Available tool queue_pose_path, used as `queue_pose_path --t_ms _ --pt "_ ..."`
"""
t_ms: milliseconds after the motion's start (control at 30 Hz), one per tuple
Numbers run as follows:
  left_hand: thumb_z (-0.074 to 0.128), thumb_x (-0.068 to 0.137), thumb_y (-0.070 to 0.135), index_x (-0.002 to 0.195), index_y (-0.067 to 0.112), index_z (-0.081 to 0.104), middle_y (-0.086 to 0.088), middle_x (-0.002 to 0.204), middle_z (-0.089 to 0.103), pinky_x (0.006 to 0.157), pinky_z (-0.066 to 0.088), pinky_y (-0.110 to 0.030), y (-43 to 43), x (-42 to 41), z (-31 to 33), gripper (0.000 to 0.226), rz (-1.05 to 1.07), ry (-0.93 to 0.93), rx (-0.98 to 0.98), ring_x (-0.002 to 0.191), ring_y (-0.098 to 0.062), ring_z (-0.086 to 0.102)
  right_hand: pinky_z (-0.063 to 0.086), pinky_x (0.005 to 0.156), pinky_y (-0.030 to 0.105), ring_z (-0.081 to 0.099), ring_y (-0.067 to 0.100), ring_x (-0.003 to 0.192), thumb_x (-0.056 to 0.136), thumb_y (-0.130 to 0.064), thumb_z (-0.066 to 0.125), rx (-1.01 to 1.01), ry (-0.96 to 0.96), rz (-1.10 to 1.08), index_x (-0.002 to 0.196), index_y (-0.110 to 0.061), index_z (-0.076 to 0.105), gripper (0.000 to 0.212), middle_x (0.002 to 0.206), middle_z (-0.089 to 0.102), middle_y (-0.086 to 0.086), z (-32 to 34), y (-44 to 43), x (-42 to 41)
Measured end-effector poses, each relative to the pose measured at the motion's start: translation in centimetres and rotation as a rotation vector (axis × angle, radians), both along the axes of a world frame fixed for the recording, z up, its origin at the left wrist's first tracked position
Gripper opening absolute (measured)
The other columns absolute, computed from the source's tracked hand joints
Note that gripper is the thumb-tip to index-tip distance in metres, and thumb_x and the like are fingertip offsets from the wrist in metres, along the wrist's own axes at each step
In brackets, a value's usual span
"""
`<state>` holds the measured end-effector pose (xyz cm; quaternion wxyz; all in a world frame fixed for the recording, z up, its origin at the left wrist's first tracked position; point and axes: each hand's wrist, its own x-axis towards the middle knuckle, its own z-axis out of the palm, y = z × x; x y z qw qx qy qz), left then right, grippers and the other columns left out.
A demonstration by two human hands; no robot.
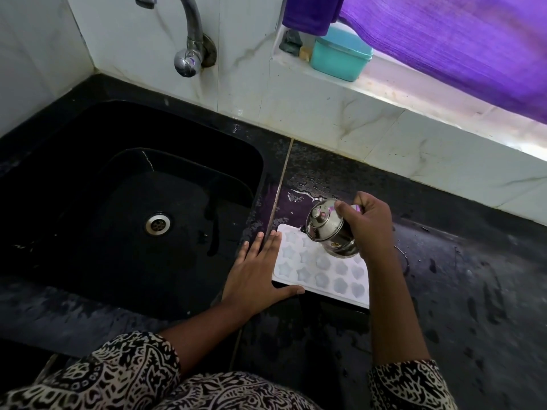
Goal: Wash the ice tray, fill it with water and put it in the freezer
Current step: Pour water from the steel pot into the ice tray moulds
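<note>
A white ice tray with star and flower shaped cells lies flat on the wet black counter, just right of the sink. My left hand lies flat against the tray's left edge, fingers straight, thumb along its near edge. My right hand grips a small steel cup, tilted with its mouth toward the far left corner of the tray. I cannot tell whether water is pouring.
The black sink with a steel drain fills the left. A tap hangs on the tiled wall above it. A teal box sits on the window ledge under a purple curtain. Black counter extends to the right.
</note>
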<state>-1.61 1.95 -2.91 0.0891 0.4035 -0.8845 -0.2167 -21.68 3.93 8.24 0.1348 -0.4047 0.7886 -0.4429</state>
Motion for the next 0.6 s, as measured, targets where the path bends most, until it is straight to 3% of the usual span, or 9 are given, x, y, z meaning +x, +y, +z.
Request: queue_pose_path --t_ms 200,400,600 --pt "0.03 0.067 0.092 0.156 0.02 -0.004 0.007 0.165 -0.001 0.12 -0.005 -0.035 0.06 0.03 0.16 0.12 -0.001 -0.005 -0.006 0.151 -0.015 -0.004 0.049 0.057 0.052 0.044 0.023 0.057 0.077 -0.017 0.069 -0.007 0.001 0.011 0.057 -0.02 0.039 0.036 0.057 0.043 0.007 0.27 -0.19 0.18" --pt "0.032 0.068 0.092 0.156 0.019 -0.003 0.006 0.165 0.001 0.119 -0.006 -0.035 0.05 0.0 0.03 0.12 0.001 -0.002 -0.017 0.151 -0.015 -0.003 0.042 0.057 0.037 0.043 0.022 0.056 0.078 -0.013 0.069 -0.026 -0.044 -0.007 0.058 -0.017 0.04 0.035 0.056 0.042 0.007 -0.12 -0.02 0.01" --pt "0.028 0.066 0.093 0.156 0.02 -0.003 0.006 0.165 0.0 0.119 -0.006 -0.034 0.04 -0.03 -0.12 0.12 -0.003 -0.005 -0.024 0.151 -0.015 -0.003 0.039 0.057 0.034 0.04 0.02 0.056 0.079 -0.007 0.068 -0.064 -0.076 -0.01 0.056 -0.018 0.038 0.039 0.054 0.04 0.003 -0.03 0.34 -0.06"
